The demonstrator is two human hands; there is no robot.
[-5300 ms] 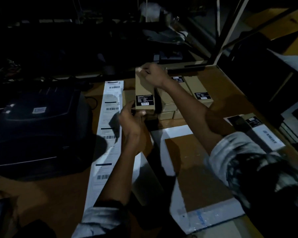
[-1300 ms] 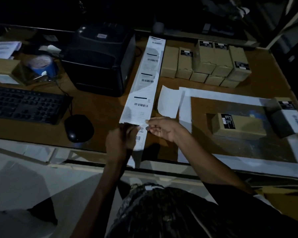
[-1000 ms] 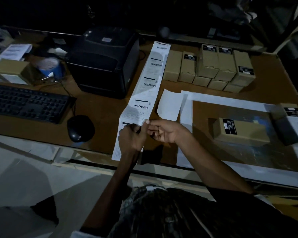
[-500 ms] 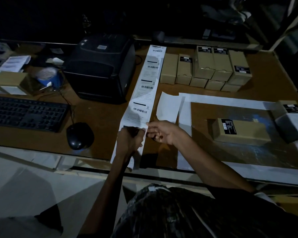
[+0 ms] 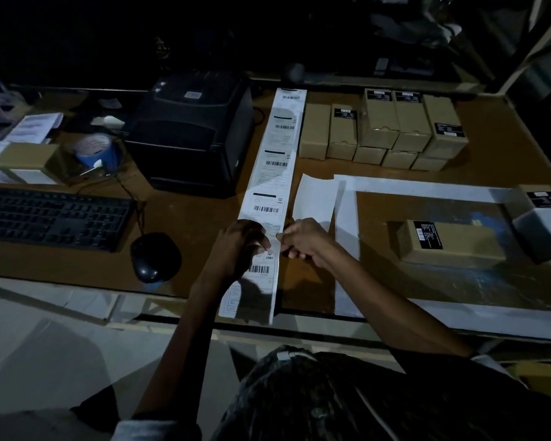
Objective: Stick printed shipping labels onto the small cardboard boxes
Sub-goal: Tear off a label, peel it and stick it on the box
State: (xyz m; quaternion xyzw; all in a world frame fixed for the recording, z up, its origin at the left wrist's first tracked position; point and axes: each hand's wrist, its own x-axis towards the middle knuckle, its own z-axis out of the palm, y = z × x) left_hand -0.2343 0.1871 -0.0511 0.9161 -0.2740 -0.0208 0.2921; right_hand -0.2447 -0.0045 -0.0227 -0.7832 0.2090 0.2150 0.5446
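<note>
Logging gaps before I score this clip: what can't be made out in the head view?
- Long white strip of printed shipping labels: text too small; left hand covers the part where right hand pinches its edge, so any peeling is unclear.
- White-labelled box: cut off by the right frame edge.
- Shelves behind the brown wooden desk: lost in darkness.
- Black labels on the stacked small cardboard boxes: unreadable.

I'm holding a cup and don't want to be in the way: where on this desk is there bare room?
Bare wood shows between the mouse and the label strip, and right of the stacked boxes toward the desk's edge. Around the keyboard, tape roll and printer it is crowded. Both hands, left hand and right hand, work the strip.
</note>
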